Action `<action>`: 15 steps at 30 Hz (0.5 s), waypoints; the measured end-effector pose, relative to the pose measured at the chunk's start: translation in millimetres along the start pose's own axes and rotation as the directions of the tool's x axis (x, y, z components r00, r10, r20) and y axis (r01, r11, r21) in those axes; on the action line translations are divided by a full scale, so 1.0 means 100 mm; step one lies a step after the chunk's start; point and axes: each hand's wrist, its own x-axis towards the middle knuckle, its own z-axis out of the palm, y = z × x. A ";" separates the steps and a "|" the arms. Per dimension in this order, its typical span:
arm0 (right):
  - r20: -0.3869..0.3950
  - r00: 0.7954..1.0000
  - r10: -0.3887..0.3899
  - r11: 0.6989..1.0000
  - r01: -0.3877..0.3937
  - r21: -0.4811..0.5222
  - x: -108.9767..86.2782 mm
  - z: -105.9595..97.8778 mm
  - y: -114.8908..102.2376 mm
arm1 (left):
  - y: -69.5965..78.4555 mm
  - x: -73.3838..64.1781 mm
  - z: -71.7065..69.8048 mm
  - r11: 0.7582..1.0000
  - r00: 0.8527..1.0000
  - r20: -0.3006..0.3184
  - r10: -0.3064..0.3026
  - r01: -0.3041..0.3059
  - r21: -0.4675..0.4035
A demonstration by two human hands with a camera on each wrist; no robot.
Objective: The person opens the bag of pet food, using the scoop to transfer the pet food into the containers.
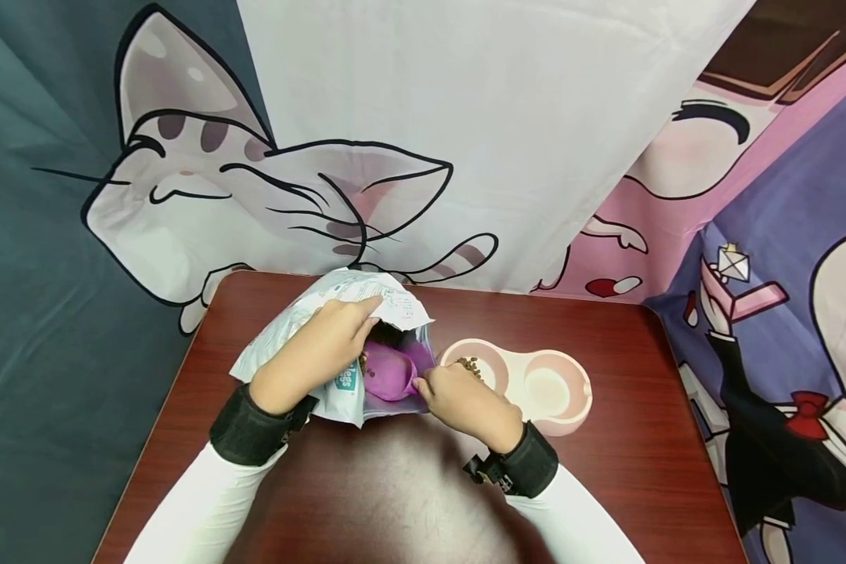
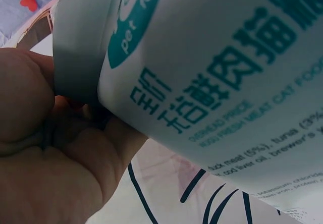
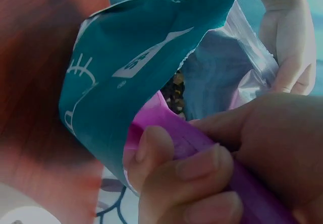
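A white and teal cat food bag (image 1: 395,305) lies on its side, its mouth facing right. My left hand (image 1: 324,341) grips the bag's upper edge, thumb and fingers on either side of it in the left wrist view. The fingers of my right hand (image 1: 468,403) curl round the handle of a purple scoop (image 1: 389,372), whose head is inside the bag mouth. Brown kibble (image 3: 175,90) shows deeper in the bag in the right wrist view. How much the scoop holds is hard to tell.
Right of the bag stands a pink double pet bowl (image 1: 513,368), partly behind my right hand. Some kibble (image 1: 471,366) lies in its left compartment. The reddish-brown table (image 1: 627,439) meets a cartoon-printed cloth (image 1: 522,141) at the back edge.
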 end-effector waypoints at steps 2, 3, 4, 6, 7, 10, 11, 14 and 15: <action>-0.007 1.000 0.007 1.000 -0.007 0.022 0.01 0.04 -0.01 | 0.01 -0.01 0.01 1.000 1.000 -0.006 0.006 -0.006 0.006; -0.007 1.000 0.013 0.999 -0.013 0.036 0.01 0.06 -0.01 | 0.02 -0.02 0.02 1.000 1.000 -0.009 0.009 -0.009 0.009; -0.005 1.000 0.019 0.999 -0.018 0.050 0.01 0.09 -0.01 | 0.03 -0.02 0.03 1.000 1.000 -0.009 0.010 -0.010 0.010; 0.001 0.999 0.033 0.997 -0.033 0.070 0.02 0.14 -0.02 | 0.04 -0.03 0.05 1.000 1.000 -0.001 0.014 -0.014 0.008; 0.004 0.999 0.043 0.996 -0.043 0.077 0.02 0.16 -0.02 | 0.05 -0.03 0.06 1.000 1.000 -0.001 0.020 -0.020 0.007; 0.015 0.997 0.075 0.992 -0.076 0.101 0.02 0.21 -0.02 | 0.07 -0.05 0.10 0.999 0.999 0.000 0.035 -0.035 0.004; 0.016 0.996 0.086 0.991 -0.087 0.105 0.02 0.22 -0.02 | 0.07 -0.05 0.11 0.999 0.999 -0.002 0.040 -0.040 0.004; 0.011 0.995 0.096 0.988 -0.097 0.120 0.01 0.24 -0.02 | 0.09 -0.07 0.12 0.999 0.999 -0.018 0.047 -0.047 0.013; 0.007 0.996 0.094 0.988 -0.095 0.125 0.01 0.25 -0.03 | 0.09 -0.07 0.13 0.999 0.998 -0.023 0.051 -0.050 0.015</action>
